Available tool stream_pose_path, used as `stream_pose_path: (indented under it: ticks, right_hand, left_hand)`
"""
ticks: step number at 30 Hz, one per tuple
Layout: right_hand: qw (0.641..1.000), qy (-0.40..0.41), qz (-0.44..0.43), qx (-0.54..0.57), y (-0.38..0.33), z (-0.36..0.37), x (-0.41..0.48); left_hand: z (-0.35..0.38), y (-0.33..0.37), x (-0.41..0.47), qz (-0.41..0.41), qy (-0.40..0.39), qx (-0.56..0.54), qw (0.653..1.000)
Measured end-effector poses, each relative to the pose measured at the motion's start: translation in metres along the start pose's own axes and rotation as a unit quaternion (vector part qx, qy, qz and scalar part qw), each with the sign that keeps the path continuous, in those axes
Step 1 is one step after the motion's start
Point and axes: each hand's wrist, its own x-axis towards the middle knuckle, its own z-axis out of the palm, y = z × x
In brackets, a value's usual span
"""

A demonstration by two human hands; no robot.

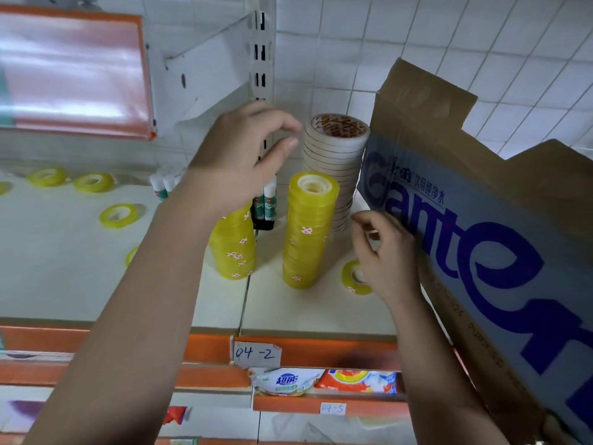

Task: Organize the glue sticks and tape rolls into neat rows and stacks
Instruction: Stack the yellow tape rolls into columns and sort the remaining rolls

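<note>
two yellow tape stacks (309, 229) and a beige stack (337, 162) stand on the shelf (314, 313), glue sticks (269, 203) behind, loose rolls (118, 215) lying left. the left hand (237, 162) hovers above them, fingers loosely curled, empty; the right hand (385, 255) curls over a single roll (349, 277) by a cardboard box (481, 236), hold unclear. a brushing wrist could topple the stacks.

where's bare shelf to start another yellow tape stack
Widest bare patch: the left shelf board, between the loose yellow roll and the orange front edge. A narrower strip runs in front of the two yellow stacks. Crowded: the back corner with the glue sticks, beige tape stack and cardboard box.
</note>
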Motion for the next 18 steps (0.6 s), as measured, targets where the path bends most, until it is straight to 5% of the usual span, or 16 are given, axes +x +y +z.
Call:
stream_pose_path:
  ticks: [8,18]
  right_hand:
    - [0.995,0.076,0.006,0.069,-0.055,-0.037,0.009]
    - [0.983,0.065,-0.16,0.056,-0.17,-0.005,-0.002]
  left_hand:
    - [-0.031,0.002,-0.078,-0.02,0.052,0.113,0.992]
    - [-0.113,-0.044,-0.184,-0.114,0.074,0.221,0.966]
